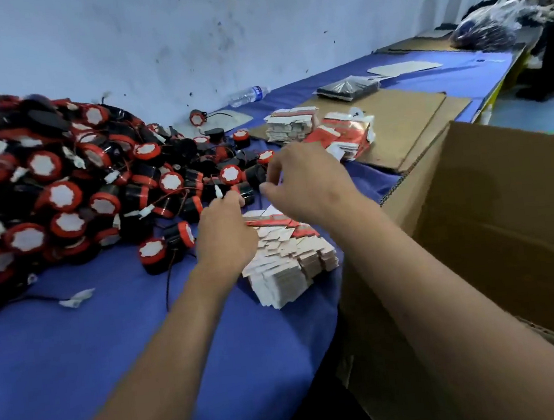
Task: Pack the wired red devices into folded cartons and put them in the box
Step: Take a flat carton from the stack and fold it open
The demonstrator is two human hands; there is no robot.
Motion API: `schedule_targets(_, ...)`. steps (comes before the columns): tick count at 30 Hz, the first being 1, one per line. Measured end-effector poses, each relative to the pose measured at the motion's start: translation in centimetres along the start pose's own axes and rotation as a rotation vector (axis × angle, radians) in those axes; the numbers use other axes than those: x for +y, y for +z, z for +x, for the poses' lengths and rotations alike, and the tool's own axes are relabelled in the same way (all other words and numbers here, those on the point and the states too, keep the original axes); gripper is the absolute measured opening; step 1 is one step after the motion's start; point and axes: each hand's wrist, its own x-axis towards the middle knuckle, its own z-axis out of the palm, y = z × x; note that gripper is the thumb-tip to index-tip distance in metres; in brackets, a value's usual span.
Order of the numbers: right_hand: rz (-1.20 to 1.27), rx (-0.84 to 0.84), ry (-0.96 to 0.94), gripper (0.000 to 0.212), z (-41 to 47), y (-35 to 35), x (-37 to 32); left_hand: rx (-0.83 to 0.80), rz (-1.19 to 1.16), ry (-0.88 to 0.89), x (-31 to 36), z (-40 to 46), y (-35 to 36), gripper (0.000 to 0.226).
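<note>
Left hand (225,234) pinches 1 device's white plug (218,191) at the device pile (61,184) along the bench's (95,348) far-left edge; right hand (303,181), fingers curled, holds nothing visible. Free the wire before lifting; the flat cartons (287,260) and box (495,221) sit right.

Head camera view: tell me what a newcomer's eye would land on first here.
A big heap of round red-and-black wired devices with white faces fills the left of the blue cloth-covered table. At centre, the left hand and right hand meet at the heap's edge, above a stack of flat red-and-white cartons. A large open brown cardboard box stands on the right.
</note>
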Motion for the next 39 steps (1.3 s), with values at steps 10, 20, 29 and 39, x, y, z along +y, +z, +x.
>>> schedule_targets(10,-0.367,-0.339,-0.097,0.023,3.0,13.8,-2.8,-0.072,-0.495,-0.398,-6.1,-0.1,1.7,0.045)
schedule_targets(20,-0.175,-0.317,0.056,0.036,4.7,9.7,-1.7,-0.012,-0.972,-0.481,-5.0,0.1,0.0,0.046)
schedule_targets(29,-0.176,-0.397,0.030,0.041,2.6,11.8,-2.9,0.058,-1.414,-0.590,-4.7,-0.5,1.3,0.016)
schedule_targets(39,0.117,0.386,-0.165,0.017,3.5,7.2,-8.9,0.166,-1.526,-0.299,-4.7,0.9,-2.7,0.046)
